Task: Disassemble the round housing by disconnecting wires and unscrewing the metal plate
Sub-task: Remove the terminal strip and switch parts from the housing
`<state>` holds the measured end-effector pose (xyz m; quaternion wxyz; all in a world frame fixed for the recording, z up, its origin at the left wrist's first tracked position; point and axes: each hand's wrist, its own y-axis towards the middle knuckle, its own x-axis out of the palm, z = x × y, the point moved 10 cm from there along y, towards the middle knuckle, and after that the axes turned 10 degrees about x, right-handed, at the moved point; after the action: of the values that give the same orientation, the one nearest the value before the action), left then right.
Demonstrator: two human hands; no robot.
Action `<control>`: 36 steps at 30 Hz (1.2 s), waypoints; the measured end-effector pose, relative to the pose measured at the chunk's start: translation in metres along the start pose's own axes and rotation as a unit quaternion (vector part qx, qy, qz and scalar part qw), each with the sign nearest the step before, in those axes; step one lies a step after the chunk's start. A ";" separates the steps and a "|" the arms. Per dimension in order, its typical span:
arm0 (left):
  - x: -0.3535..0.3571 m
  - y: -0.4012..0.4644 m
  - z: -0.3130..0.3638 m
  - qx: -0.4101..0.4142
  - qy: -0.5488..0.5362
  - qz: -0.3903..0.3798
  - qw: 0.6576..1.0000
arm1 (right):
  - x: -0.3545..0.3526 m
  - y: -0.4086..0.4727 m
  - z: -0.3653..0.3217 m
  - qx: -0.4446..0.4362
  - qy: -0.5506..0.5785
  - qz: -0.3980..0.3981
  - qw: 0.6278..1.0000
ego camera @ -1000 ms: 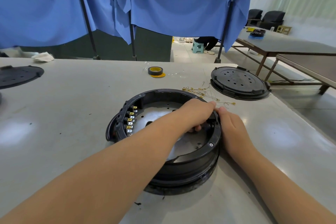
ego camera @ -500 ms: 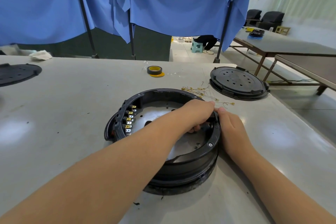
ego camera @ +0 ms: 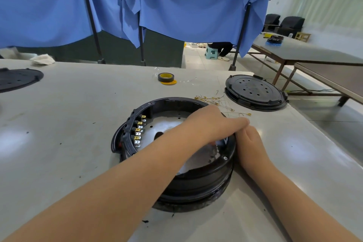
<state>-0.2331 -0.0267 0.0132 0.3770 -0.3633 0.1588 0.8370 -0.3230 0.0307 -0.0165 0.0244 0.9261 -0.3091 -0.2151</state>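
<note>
Head view. Left to right: row of brass terminals [ego camera: 139,131] on the left inner wall of the round housing [ego camera: 196,180], which sits mid-table [ego camera: 68,124]. Metal plate [ego camera: 169,124] lies flat inside. Left hand [ego camera: 212,125] reaches across the rim, fingers curled down inside the right wall; what they hold is hidden, cannot tell. Right hand [ego camera: 250,143] rests against the outer rim, fingers hidden, grip unclear. Loose wires [ego camera: 218,101] lie beyond. Judgement: housing rigid plastic, fairly heavy, steady by the rim; plate thin with sharp edges, lift at its edge.
</note>
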 end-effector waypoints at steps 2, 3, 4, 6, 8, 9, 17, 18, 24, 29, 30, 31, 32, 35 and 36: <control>-0.001 -0.005 0.010 0.033 0.079 -0.009 0.996 | 0.005 0.006 0.004 0.022 0.000 -0.016 1.000; -0.003 -0.007 0.014 0.046 0.118 -0.009 0.992 | 0.005 0.009 0.008 0.042 -0.009 -0.013 0.999; -0.005 -0.009 0.019 0.059 0.155 -0.003 0.986 | 0.004 0.010 0.010 0.050 -0.017 -0.006 0.999; -0.011 -0.013 0.029 0.099 0.216 0.008 0.971 | 0.001 0.008 0.005 0.012 -0.026 0.006 1.000; -0.013 -0.017 0.039 0.144 0.261 -0.004 0.955 | -0.002 0.002 -0.002 -0.015 -0.011 0.009 1.000; -0.013 -0.019 0.043 0.163 0.280 -0.013 0.946 | -0.003 0.001 -0.004 -0.020 0.002 0.009 1.000; -0.018 -0.017 0.055 0.261 0.308 -0.020 0.914 | -0.003 -0.001 -0.005 -0.011 0.012 0.008 1.000; -0.018 -0.016 0.054 0.267 0.293 -0.017 0.918 | -0.003 -0.001 -0.004 -0.010 0.012 0.005 1.000; -0.024 -0.004 0.035 0.221 0.173 0.009 0.960 | -0.004 -0.002 -0.006 -0.019 -0.013 0.012 1.000; -0.020 0.013 0.025 0.161 0.086 -0.011 0.983 | 0.000 -0.003 -0.008 -0.012 -0.014 -0.003 1.000; -0.018 0.015 0.024 0.150 0.083 -0.018 0.985 | 0.000 -0.003 -0.008 -0.010 -0.011 -0.003 1.000; -0.017 0.017 0.023 0.141 0.080 -0.024 0.986 | 0.000 -0.003 -0.008 -0.009 -0.010 -0.004 1.000; -0.016 0.019 0.022 0.133 0.075 -0.030 0.988 | 0.001 -0.003 -0.009 -0.010 -0.010 -0.004 1.000; -0.013 0.023 0.020 0.104 0.063 -0.052 0.991 | 0.001 -0.003 -0.011 -0.013 -0.003 -0.008 1.000; -0.013 0.024 0.019 0.094 0.062 -0.058 0.992 | 0.002 -0.004 -0.013 -0.016 -0.004 -0.010 1.000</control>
<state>-0.2544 -0.0395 0.0353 0.4463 -0.3864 0.2383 0.7711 -0.3142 0.0318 -0.0056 0.0355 0.9279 -0.2963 -0.2237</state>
